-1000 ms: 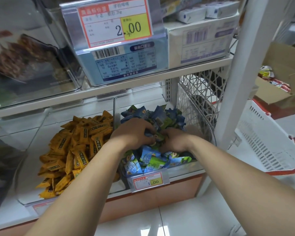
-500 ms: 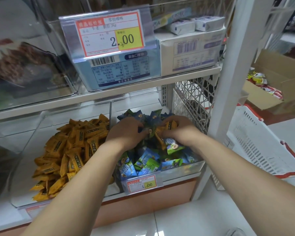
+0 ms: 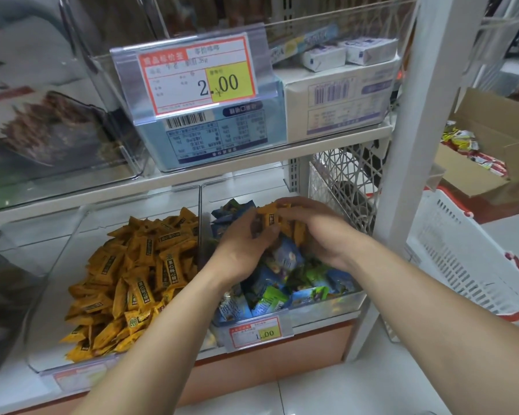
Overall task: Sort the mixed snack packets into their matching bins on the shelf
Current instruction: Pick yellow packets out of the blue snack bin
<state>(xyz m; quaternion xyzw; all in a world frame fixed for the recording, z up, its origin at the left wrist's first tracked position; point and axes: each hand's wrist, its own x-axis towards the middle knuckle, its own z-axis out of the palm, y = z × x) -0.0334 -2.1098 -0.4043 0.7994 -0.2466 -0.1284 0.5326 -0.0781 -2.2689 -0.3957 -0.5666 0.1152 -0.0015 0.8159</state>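
Two clear bins stand side by side on the low shelf. The left bin (image 3: 57, 274) holds a heap of orange packets (image 3: 132, 274). The right bin (image 3: 327, 307) holds blue and green packets (image 3: 285, 292). Above the right bin my left hand (image 3: 246, 250) and my right hand (image 3: 318, 232) meet, both curled round a small bunch of orange packets (image 3: 274, 218) lifted out of the blue and green pile.
A price tag (image 3: 256, 332) clips onto the right bin's front. The upper shelf carries clear boxes, a 2.00 tag (image 3: 197, 80) and a white carton (image 3: 339, 97). A white post (image 3: 411, 145) stands at right, with a white basket (image 3: 474, 265) and a cardboard box (image 3: 492, 151) beyond.
Both hands rose out of the blue and green packets, gathering orange packets between them. The camera view dropped slightly and shifted right.
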